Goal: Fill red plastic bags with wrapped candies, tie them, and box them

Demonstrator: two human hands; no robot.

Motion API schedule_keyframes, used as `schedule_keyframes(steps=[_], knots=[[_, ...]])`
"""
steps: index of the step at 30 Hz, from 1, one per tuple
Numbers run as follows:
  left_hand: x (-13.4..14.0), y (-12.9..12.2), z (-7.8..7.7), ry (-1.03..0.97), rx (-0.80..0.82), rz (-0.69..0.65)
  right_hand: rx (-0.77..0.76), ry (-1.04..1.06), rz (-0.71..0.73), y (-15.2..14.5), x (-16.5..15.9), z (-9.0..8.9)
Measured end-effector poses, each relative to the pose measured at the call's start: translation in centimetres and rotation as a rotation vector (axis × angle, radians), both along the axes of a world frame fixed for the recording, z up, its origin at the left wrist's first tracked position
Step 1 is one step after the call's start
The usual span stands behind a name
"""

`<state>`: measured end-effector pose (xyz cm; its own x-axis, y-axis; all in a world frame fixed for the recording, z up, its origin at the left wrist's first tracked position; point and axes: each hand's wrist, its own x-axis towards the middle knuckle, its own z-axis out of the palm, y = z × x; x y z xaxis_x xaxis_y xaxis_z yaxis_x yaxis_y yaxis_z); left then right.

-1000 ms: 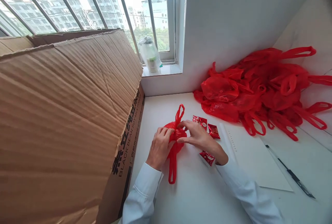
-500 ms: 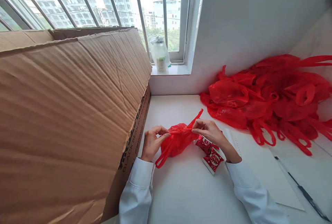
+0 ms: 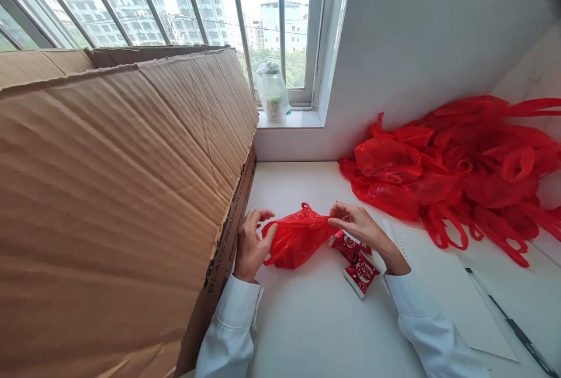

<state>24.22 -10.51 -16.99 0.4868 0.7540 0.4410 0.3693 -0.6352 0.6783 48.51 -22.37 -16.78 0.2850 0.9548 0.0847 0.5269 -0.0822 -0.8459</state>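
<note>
A red plastic bag lies on the white table between my hands, gathered at its top with a small loop standing up. My right hand pinches the bag's right end between thumb and fingers. At the bag's left end, my left hand has its thumb and fingers spread, close against the plastic. Red-and-white snack packets lie beside the bag, partly under my right hand. What the bag contains is hidden.
A big cardboard box fills the left side. Piled red plastic bags lie at the back right against the wall. A notebook and a pen lie on the right. A wrapped jar stands on the windowsill.
My left hand has loosened its pinch and spread its fingers. The bag's handle ends have dropped from their stretched position, and a small loop now stands at the top.
</note>
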Motion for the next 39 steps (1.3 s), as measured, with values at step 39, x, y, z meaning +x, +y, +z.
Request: schedule_keyframes(steps=[39], knots=[[4.3, -3.3, 4.4, 0.245, 0.03, -0.346, 0.08, 0.235, 0.085, 0.5, -3.5, 1.2]])
